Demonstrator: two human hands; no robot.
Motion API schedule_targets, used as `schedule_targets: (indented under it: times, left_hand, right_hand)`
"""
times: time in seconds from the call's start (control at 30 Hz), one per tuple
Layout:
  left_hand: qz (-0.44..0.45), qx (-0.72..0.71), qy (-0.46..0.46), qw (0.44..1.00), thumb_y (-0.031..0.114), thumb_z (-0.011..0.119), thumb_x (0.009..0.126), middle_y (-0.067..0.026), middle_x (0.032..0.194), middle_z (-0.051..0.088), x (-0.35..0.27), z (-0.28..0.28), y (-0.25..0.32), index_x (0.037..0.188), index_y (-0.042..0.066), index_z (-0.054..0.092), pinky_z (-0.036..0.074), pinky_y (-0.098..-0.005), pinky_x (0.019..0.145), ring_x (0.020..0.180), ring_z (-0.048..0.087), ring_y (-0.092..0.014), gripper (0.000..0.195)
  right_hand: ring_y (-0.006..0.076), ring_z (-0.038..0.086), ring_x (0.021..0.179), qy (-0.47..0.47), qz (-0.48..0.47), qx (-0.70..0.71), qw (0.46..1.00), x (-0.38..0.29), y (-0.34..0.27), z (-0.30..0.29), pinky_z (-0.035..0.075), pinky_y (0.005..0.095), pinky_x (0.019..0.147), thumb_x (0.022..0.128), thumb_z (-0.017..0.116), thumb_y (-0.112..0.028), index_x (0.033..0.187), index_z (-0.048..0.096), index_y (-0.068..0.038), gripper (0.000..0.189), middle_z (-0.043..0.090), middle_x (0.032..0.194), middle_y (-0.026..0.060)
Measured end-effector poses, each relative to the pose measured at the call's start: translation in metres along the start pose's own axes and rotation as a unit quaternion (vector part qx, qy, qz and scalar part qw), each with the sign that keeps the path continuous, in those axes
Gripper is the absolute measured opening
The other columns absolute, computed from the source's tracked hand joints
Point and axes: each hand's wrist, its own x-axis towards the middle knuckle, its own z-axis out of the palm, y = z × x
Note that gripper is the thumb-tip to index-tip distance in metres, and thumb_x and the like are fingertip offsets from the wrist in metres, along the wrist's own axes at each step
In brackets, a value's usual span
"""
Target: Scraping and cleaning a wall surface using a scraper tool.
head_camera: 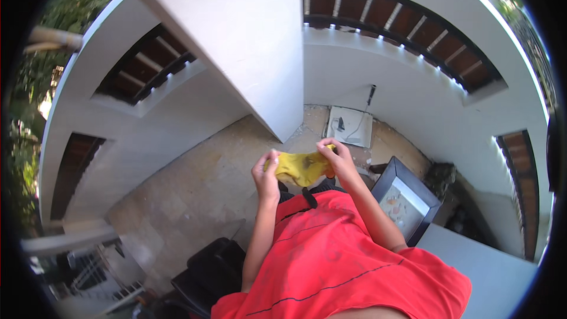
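A yellow cloth (303, 168) with dark stains is stretched between my two hands, in front of my red shirt. My left hand (267, 175) pinches its left end between thumb and fingers. The right end is gripped by my right hand (339, 158), near a small orange-red patch. The middle of the cloth sags a little. Part of my dark legwear shows just below it, and a black strap (310, 198) lies at the shirt's front.
A paint roller (371, 96) stands by a white square board (351, 126) against the wall. At right are a dark-framed box (405, 199) holding small pieces and a grey panel (478, 270). A black chair (212, 270) is at lower left. A white pillar (266, 53) rises ahead.
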Motion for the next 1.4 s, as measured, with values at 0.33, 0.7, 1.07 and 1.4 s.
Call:
schedule_targets:
  times: [0.33, 0.7, 1.07, 1.4]
  left_hand:
    - [-0.03, 0.066, 0.035, 0.997, 0.033, 0.051, 0.097, 0.0009, 0.084, 0.05, -0.017, 0.011, -0.025, 0.085, 0.005, 0.057, 0.038, -0.0228, 0.074, 0.079, 0.047, -0.008, 0.031]
    - [0.021, 0.271, -0.248, 0.93, 0.013, 0.068, 0.085, -0.0035, 0.093, 0.06, 0.032, 0.106, -0.023, 0.11, -0.002, 0.062, 0.043, -0.0234, 0.078, 0.088, 0.055, -0.009, 0.03]
    - [0.017, 0.481, -0.525, 0.702, 0.001, 0.058, 0.073, -0.0104, 0.103, 0.062, 0.119, 0.123, -0.144, 0.11, 0.011, 0.064, 0.051, -0.0313, 0.074, 0.081, 0.064, -0.022, 0.039]
    - [0.086, 0.598, -0.607, 0.516, 0.021, 0.072, 0.073, -0.0069, 0.119, 0.055, 0.121, 0.174, -0.213, 0.116, 0.012, 0.056, 0.041, -0.0441, 0.089, 0.106, 0.054, -0.028, 0.047]
  right_hand:
    - [0.0048, 0.036, 0.044, 0.039, -0.043, 0.074, 0.996, -0.016, 0.03, -0.067, 0.024, 0.0226, 0.039, 0.089, 0.062, -0.031, 0.095, 0.057, -0.011, 0.022, 0.047, 0.063, -0.0032]
    - [0.01, 0.055, 0.094, 0.218, -0.125, 0.219, 0.943, -0.047, 0.056, -0.15, 0.043, 0.0219, 0.083, 0.083, 0.057, -0.002, 0.115, 0.053, -0.002, 0.033, 0.056, 0.107, 0.0036]
    - [0.0118, 0.062, 0.074, 0.303, -0.028, -0.016, 0.952, 0.024, 0.075, -0.129, 0.048, 0.0256, 0.069, 0.087, 0.064, -0.02, 0.096, 0.067, 0.001, 0.023, 0.068, 0.081, 0.01]
    - [0.026, 0.063, 0.07, 0.488, 0.002, -0.079, 0.869, 0.091, 0.133, -0.144, 0.047, 0.0329, 0.062, 0.082, 0.067, -0.017, 0.09, 0.068, 0.0, 0.018, 0.066, 0.08, 0.016]
